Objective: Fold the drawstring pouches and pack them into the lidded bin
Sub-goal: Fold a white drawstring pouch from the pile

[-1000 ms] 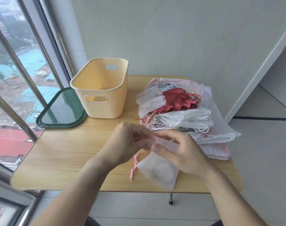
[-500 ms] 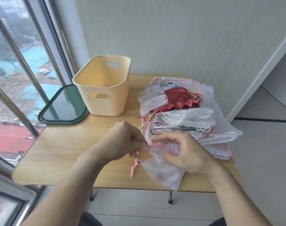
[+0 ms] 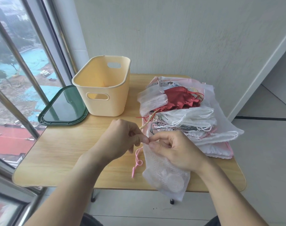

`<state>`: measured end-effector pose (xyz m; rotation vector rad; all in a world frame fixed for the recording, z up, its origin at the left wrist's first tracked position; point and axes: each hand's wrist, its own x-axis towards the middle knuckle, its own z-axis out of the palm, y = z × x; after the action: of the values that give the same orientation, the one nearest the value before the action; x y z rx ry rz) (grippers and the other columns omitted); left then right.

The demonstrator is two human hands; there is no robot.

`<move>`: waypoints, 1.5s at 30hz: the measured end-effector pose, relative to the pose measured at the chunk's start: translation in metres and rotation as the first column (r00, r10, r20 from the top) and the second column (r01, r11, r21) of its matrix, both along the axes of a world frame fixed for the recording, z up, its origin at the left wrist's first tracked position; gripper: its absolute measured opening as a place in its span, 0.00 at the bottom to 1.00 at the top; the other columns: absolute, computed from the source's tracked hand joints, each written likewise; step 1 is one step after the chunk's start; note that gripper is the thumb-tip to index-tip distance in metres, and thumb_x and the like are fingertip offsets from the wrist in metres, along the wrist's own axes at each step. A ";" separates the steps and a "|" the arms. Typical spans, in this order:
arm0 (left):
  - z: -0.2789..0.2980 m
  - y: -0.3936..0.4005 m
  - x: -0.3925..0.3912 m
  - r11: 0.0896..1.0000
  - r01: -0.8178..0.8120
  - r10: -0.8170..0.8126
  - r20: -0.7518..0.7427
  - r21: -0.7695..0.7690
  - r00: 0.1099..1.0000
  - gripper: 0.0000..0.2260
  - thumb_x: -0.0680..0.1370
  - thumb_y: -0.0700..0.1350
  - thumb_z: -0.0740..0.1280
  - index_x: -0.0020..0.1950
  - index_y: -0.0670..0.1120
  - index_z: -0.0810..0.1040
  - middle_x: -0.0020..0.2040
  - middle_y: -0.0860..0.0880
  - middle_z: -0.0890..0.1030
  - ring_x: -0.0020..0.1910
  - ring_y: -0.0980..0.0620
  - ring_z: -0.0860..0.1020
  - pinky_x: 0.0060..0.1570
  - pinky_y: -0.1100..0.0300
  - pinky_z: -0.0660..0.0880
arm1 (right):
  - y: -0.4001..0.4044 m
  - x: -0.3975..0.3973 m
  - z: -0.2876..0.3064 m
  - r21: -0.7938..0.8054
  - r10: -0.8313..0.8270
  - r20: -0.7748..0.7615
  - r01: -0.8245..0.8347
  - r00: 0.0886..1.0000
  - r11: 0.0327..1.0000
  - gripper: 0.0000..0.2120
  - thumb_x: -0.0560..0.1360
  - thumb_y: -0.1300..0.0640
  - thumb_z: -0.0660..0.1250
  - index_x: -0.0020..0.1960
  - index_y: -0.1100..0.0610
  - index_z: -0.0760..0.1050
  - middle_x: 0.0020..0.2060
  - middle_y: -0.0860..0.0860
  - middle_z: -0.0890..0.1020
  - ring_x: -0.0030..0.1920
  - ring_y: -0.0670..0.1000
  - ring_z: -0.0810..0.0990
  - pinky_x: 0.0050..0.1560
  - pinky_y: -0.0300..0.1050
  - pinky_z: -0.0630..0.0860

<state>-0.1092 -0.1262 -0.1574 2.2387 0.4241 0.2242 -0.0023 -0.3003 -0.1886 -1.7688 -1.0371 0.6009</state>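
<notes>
Left hand (image 3: 122, 141) and right hand (image 3: 176, 149) both pinching top of white mesh pouch (image 3: 165, 175) (pink drawstring (image 3: 137, 162) dangling). Yellow bin (image 3: 103, 88) open, green lid (image 3: 64, 108) beside, pouch pile (image 3: 184, 116) right.

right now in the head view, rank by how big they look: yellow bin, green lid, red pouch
1. yellow bin, largest
2. green lid, partly hidden behind the bin
3. red pouch, smallest, partly buried in the pile

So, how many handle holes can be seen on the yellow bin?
2: one in the near wall of the bin, one in its far wall. No others show.
</notes>
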 end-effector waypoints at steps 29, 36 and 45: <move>-0.005 -0.003 0.006 0.991 -0.135 0.123 0.353 0.009 0.927 0.13 0.79 0.49 0.68 0.39 0.42 0.74 0.26 0.54 0.77 0.23 0.56 0.72 0.28 0.66 0.67 | 0.015 -0.007 0.009 0.164 -0.043 -0.130 0.064 0.991 0.984 0.12 0.79 0.51 0.69 0.41 0.56 0.82 0.28 0.49 0.72 0.31 0.43 0.68 0.33 0.35 0.65; 0.005 -0.013 0.007 0.889 0.048 0.188 0.459 -0.456 0.868 0.20 0.79 0.55 0.62 0.43 0.37 0.72 0.28 0.44 0.76 0.25 0.45 0.72 0.25 0.59 0.66 | 0.016 -0.008 0.011 0.170 -0.041 -0.037 0.047 0.998 0.984 0.06 0.78 0.62 0.70 0.45 0.55 0.84 0.41 0.49 0.86 0.44 0.51 0.83 0.49 0.40 0.76; -0.007 -0.029 0.007 0.978 0.034 0.018 0.244 -0.204 0.970 0.28 0.69 0.63 0.70 0.64 0.52 0.74 0.56 0.59 0.80 0.53 0.64 0.78 0.53 0.63 0.76 | 0.021 -0.004 0.008 0.298 -0.257 -0.345 0.366 0.903 0.882 0.09 0.71 0.46 0.76 0.41 0.52 0.84 0.42 0.55 0.86 0.43 0.53 0.84 0.47 0.50 0.78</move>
<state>-0.1018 -0.1555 -0.1644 1.9783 0.2904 0.4276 -0.0067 -0.2795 -0.1803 -1.4288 -0.5855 0.4223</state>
